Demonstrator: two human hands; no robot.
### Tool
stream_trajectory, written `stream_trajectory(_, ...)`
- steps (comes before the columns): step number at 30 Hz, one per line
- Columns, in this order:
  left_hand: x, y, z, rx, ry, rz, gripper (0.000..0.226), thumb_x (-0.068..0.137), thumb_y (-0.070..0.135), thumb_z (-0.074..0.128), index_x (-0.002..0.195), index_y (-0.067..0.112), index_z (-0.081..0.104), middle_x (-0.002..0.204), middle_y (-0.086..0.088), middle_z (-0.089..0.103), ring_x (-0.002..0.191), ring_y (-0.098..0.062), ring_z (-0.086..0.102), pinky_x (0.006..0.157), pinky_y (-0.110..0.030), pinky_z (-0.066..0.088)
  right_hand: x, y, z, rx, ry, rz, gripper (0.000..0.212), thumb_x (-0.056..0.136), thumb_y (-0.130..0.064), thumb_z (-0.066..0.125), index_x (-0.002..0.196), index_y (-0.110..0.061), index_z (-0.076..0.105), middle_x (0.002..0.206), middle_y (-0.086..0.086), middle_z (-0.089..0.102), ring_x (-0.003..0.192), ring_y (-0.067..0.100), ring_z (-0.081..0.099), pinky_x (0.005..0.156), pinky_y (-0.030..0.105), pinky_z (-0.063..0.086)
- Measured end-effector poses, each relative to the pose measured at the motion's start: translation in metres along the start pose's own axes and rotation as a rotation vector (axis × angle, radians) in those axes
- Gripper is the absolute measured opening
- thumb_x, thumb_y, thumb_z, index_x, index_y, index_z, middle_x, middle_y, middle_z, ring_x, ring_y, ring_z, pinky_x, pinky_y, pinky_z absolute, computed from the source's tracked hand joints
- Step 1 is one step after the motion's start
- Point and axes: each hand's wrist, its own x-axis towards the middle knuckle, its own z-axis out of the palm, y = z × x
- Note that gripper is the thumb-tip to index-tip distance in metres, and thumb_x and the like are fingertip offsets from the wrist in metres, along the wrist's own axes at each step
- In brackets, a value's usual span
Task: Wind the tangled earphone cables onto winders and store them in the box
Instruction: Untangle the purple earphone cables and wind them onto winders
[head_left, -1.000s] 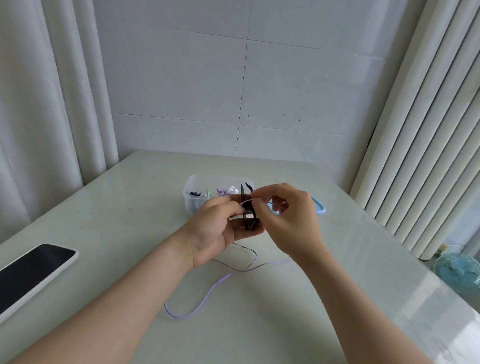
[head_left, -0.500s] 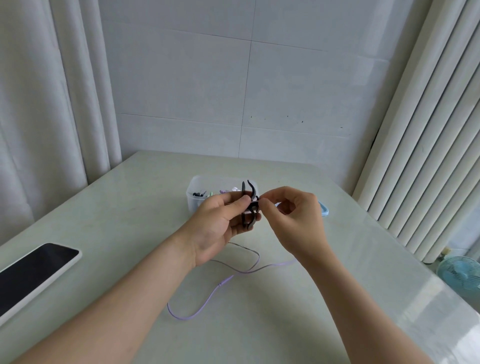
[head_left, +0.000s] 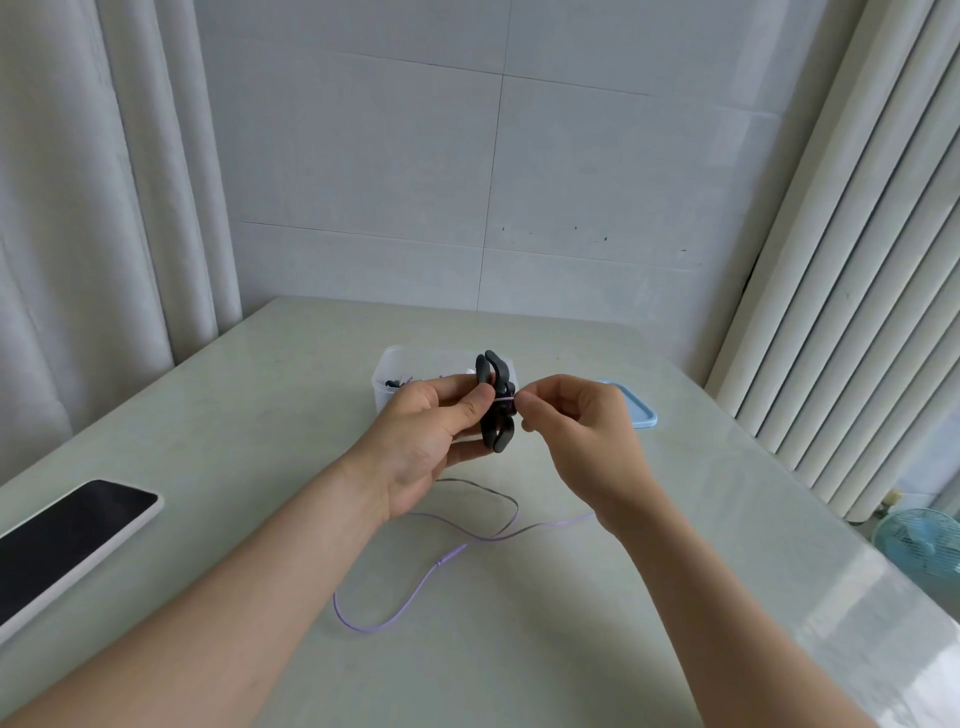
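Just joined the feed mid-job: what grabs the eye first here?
At centre, the left hand grips a dark winder while the right hand pinches the purple cable at it. Loose cable loops on the table below. Behind sits the clear box, blue lid to its right; a phone lies at the left edge.

purple earphone cable (head_left: 440, 561) is looping across the near table (head_left: 519, 654); phone (head_left: 67, 540) is lying left, box (head_left: 383, 387) standing behind.

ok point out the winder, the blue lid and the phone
black winder (head_left: 497, 435) head view, on its lower arms
blue lid (head_left: 638, 410) head view, on its right corner
phone (head_left: 67, 545) head view, on the middle of the dark screen
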Motion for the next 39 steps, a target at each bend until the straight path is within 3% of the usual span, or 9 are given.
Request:
stream_trajectory(7,-0.002,0.008,-0.003,0.039,-0.078,0.067,0.027,0.105,0.014,0.056,0.124,0.003,0.072,0.107,-0.011,0.078,0.099,-0.025,0.075,0.087,-0.031,0.061,0.002,0.001,-0.006,0.058,0.044,0.069,0.020,0.092,-0.035,0.080,0.084,-0.016,0.079,0.077,0.002,0.077,0.071,0.007,0.065,0.061,0.016,0.049)
stream_trajectory(14,-0.002,0.005,0.001,0.038,-0.085,0.082,0.026,0.108,0.013,0.053,0.122,0.001,0.071,0.106,-0.009,0.075,0.100,-0.025,0.072,0.093,-0.034,0.060,0.002,0.003,-0.005,0.020,0.051,0.044,0.017,0.094,-0.032,0.077,0.084,-0.018,0.079,0.075,0.005,0.075,0.065,0.008,0.060,0.058,0.019,0.045)
stream_trajectory(17,-0.001,0.004,0.003,0.021,-0.076,0.060,0.025,0.109,0.012,0.050,0.118,-0.001,0.069,0.102,-0.010,0.071,0.094,-0.025,0.068,0.089,-0.033,0.060,0.002,0.002,-0.004,0.028,0.071,0.034,0.016,0.093,-0.027,0.076,0.082,-0.016,0.078,0.068,0.006,0.068,0.059,0.007,0.053,0.053,0.016,0.040)
stream_trajectory(21,-0.003,0.007,0.006,0.001,-0.078,0.033,0.024,0.110,0.010,0.046,0.112,0.000,0.068,0.094,-0.010,0.068,0.086,-0.026,0.064,0.082,-0.032,0.058,0.001,0.001,-0.003,0.048,0.035,0.010,0.017,0.094,-0.029,0.073,0.082,-0.020,0.080,0.062,-0.006,0.054,0.061,0.009,0.044,0.056,0.019,0.035)
stream_trajectory(29,-0.004,0.009,0.007,-0.065,-0.056,0.000,0.024,0.109,0.010,0.047,0.111,-0.001,0.068,0.093,-0.013,0.064,0.086,-0.026,0.063,0.086,-0.035,0.056,0.000,0.001,-0.003,0.116,-0.057,0.031,0.020,0.100,-0.032,0.069,0.094,-0.020,0.083,0.064,-0.013,0.060,0.061,0.001,0.047,0.057,0.011,0.035)
stream_trajectory(34,-0.006,0.009,0.008,-0.120,-0.072,0.001,0.023,0.109,0.009,0.047,0.108,0.003,0.069,0.087,-0.004,0.070,0.081,-0.021,0.065,0.079,-0.031,0.057,0.003,0.004,-0.004,0.202,-0.126,0.104,0.037,0.087,-0.059,0.076,0.098,-0.024,0.083,0.088,0.017,0.056,0.090,0.014,0.045,0.087,0.034,0.033)
stream_trajectory(39,-0.007,0.011,0.006,-0.043,-0.069,-0.025,0.021,0.107,0.009,0.052,0.106,0.007,0.073,0.093,-0.006,0.070,0.091,-0.026,0.066,0.091,-0.038,0.056,0.004,0.007,-0.004,0.208,-0.124,0.122,0.039,0.084,-0.058,0.077,0.096,-0.021,0.082,0.090,0.005,0.055,0.086,0.016,0.044,0.083,0.034,0.032)
